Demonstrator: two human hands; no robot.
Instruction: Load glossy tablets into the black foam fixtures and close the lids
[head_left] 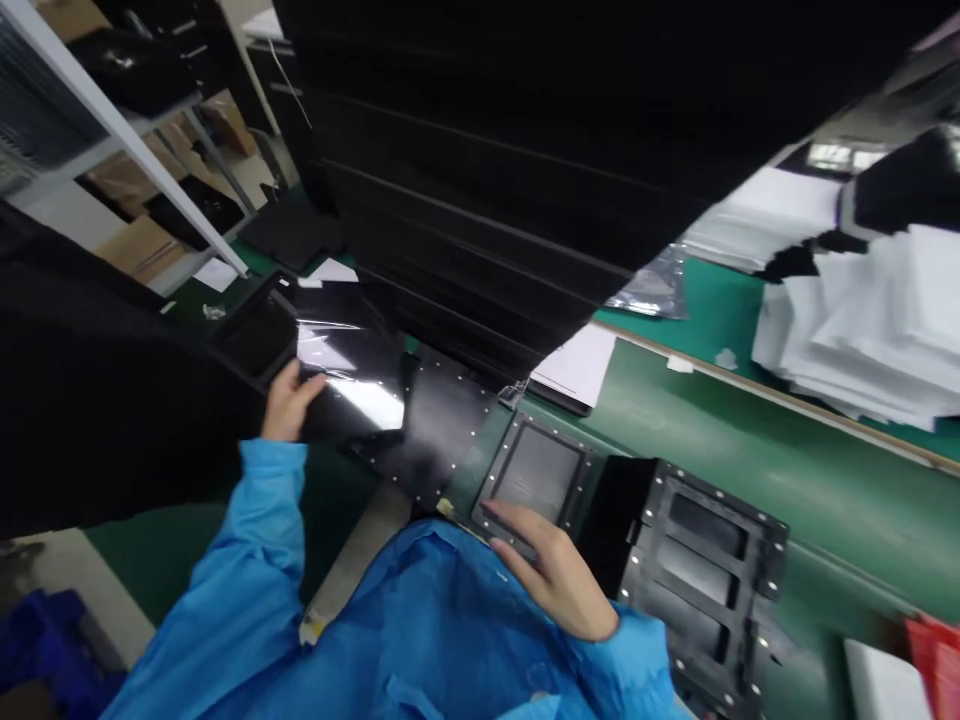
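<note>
At nine o'clock, your left hand (289,400) closes its grip on the glossy black sheet (352,385) by one edge, so it could slip free. At five o'clock, your right hand (555,575) lies flat, grip released, fingertips on the framed panel (536,472) on the tabletop (712,440). Pressing may smudge it.

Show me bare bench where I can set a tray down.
Bare green bench lies between the slotted fixture and the wooden strip. Crowded around both hands: left hand grips the glossy sheet, right hand rests on the framed tray.
</note>
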